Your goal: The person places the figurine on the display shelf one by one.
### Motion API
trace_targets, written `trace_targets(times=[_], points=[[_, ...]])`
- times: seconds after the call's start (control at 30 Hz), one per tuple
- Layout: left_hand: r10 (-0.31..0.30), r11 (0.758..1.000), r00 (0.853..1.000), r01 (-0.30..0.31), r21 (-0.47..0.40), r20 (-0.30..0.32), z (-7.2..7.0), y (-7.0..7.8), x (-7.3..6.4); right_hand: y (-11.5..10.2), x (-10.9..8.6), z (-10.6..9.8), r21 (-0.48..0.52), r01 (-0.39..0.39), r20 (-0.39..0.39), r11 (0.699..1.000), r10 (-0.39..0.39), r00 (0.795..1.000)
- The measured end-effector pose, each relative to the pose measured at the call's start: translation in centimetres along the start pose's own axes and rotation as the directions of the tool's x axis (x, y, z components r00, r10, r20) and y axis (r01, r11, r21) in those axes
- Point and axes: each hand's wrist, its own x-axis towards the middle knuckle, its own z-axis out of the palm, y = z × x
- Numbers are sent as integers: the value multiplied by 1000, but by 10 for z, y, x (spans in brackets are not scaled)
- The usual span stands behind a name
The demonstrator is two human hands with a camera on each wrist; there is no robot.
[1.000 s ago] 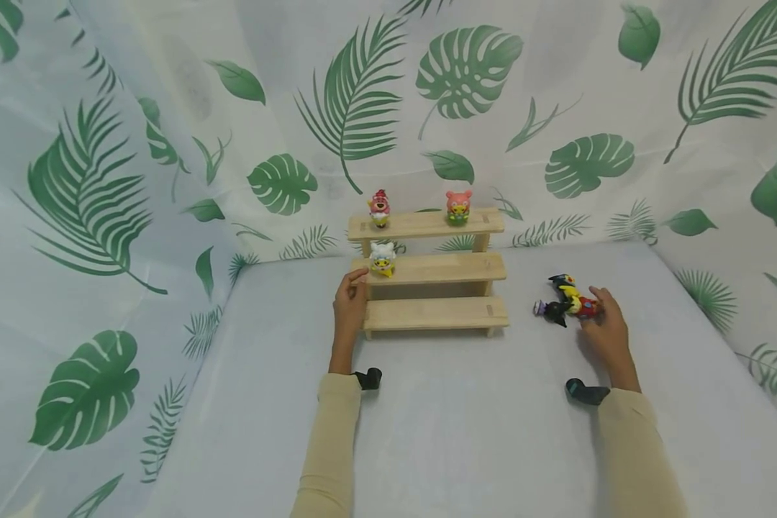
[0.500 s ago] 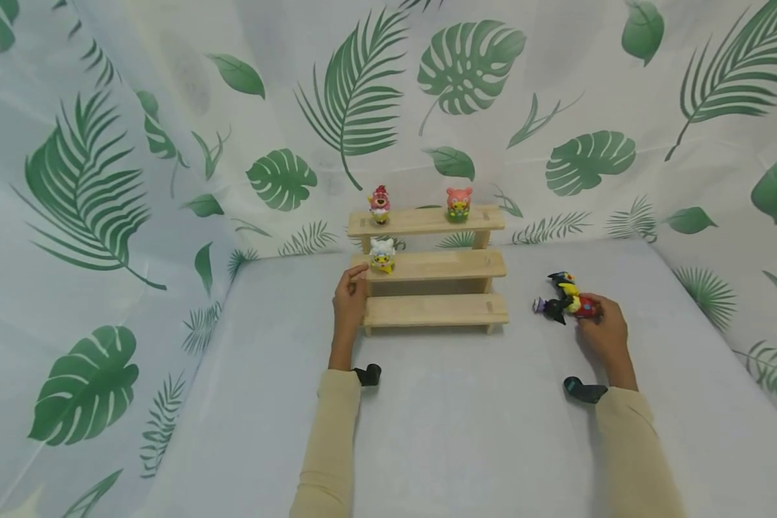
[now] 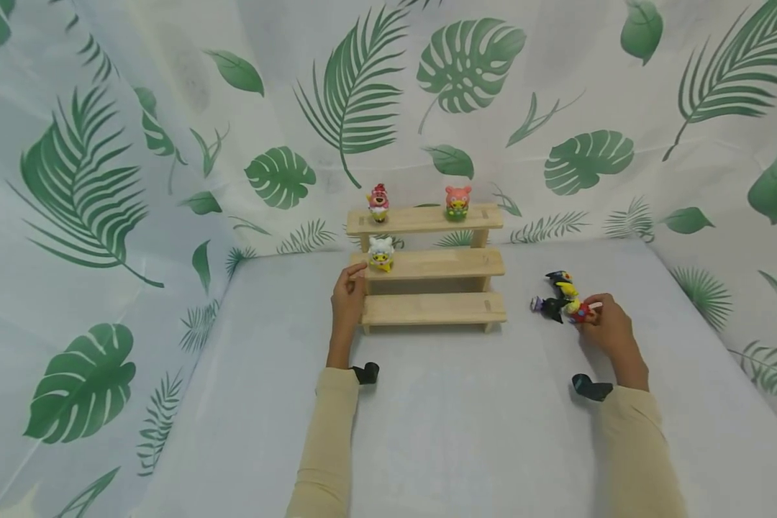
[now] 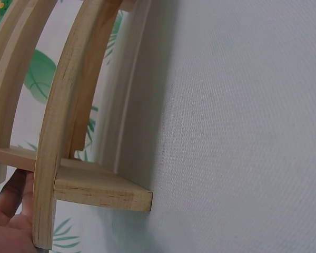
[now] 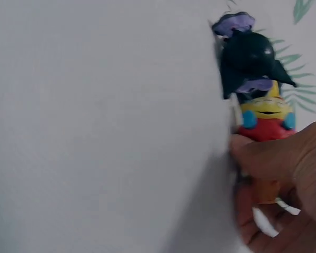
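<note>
Currently; right fingers (image 5: 245, 211) pinch one red figurine (image 5: 266, 127); left fingers (image 4: 12, 194) touch shelf (image 3: 437, 264) (grip unclear); three figurines (image 3: 381, 255) aboard

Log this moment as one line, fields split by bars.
left hand: at left end of wooden stand | right hand: holds red-bodied figurine | top tier: two figurines | middle tier: white-topped figurine

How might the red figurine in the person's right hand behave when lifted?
The red figurine is probably stiff: its moulded-looking body shows no sag in the right hand. It looks light for lifting, being small enough for thumb and fingers to hold. Its rounded shape suggests it might roll if released on its side.
</note>
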Motion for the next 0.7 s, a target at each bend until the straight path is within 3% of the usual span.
trace_targets(times=[0.2,0.33,0.43,0.7], points=[[8,1000,1000,-8,-8,0,0,2,-1,-4,-8,-20,-88,-49,184,995,65,981],[3,1000,1000,-3,2,1,1,3,-1,-4,-9,-23,-128,-86,253,988,116,960],[1,1000,1000,-1,-5,2,2,2,-1,-4,-8,-23,-162,-97,269,982,139,953],[12,1000,1000,-12,-18,1,2,0,0,-10,-13,-21,-205,-49,248,978,100,964]])
